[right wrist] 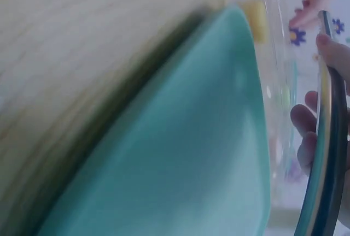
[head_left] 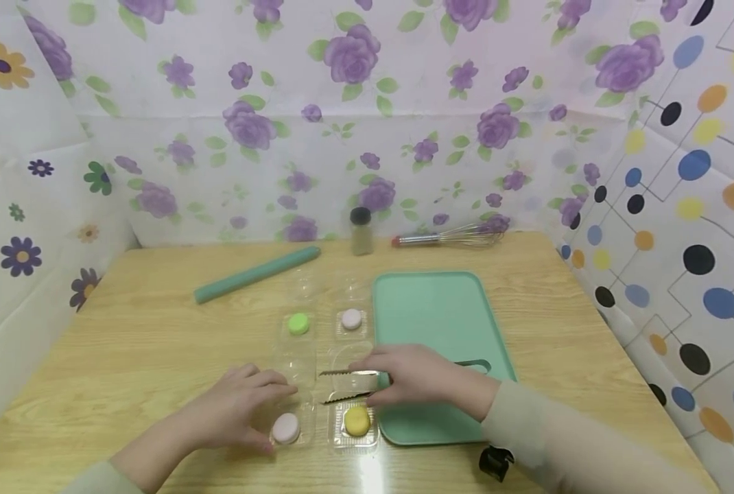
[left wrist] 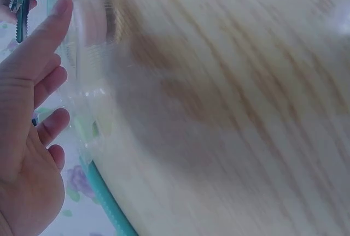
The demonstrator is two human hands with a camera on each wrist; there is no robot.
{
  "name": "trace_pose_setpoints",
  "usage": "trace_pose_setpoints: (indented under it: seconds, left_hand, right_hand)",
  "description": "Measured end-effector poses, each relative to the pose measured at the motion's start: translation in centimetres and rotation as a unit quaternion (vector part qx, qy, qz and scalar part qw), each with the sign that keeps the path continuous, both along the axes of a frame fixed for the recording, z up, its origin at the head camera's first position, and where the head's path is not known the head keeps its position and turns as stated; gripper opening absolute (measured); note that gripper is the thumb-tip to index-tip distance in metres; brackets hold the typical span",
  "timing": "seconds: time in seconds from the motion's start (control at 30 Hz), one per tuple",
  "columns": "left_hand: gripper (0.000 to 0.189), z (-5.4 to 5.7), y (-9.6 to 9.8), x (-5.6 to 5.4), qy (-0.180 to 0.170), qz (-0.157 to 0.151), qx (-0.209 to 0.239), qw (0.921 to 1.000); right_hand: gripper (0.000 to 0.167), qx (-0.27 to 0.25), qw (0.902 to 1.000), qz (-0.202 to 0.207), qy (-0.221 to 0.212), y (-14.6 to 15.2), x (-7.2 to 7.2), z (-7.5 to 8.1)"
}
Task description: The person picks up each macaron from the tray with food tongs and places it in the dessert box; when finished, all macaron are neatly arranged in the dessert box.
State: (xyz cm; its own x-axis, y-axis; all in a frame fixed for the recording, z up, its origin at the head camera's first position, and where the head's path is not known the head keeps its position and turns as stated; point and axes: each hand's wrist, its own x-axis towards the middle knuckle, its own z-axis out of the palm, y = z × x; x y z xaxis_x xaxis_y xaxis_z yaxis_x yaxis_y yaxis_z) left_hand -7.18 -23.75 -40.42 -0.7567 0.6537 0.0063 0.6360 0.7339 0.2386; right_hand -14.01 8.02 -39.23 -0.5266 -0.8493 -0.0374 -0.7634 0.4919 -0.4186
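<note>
My right hand [head_left: 416, 376] grips a pair of metal tongs [right wrist: 322, 148], whose serrated tips point left and stand apart over the clear boxes with nothing between them. A yellow macaron [head_left: 357, 420] sits in a clear plastic box [head_left: 353, 446] just below the tips. On the left, my left hand [head_left: 240, 406] reaches beside another clear box that holds a pink macaron [head_left: 286, 428]; thumb and fingers are spread, holding nothing. Farther back, a green macaron [head_left: 298, 324] and a pale pink macaron [head_left: 351, 318] lie in two more boxes, with lids folded open.
A green tray [head_left: 435, 309] lies right of the boxes, under my right hand. Along the back are a green rolling pin [head_left: 256, 274], a black-capped jar [head_left: 361, 237] and a whisk [head_left: 447, 237]. A small black object [head_left: 495, 463] is near the front, below the right forearm.
</note>
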Motion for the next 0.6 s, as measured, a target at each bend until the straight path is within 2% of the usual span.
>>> trace_pose_setpoints:
  seconds: [0.27,0.4,0.6]
  left_hand:
    - [0.079,0.8,0.6,-1.0,0.023,-0.007,-0.002,0.9997]
    - [0.08,1.1,1.0,-1.6,0.013,-0.003,-0.005,0.9999]
    - [0.08,1.0,1.6,-2.5,-0.004,0.006,0.014,0.9999]
  right_hand:
    - [0.055,-0.036,0.998,-0.052,-0.011,3.7,-1.2,0.3]
    - [0.054,-0.034,0.9957,-0.085,-0.009,5.5,-1.8,0.1]
    - [0.054,-0.065,0.9894,-0.128,0.022,8.5,-2.7,-0.4]
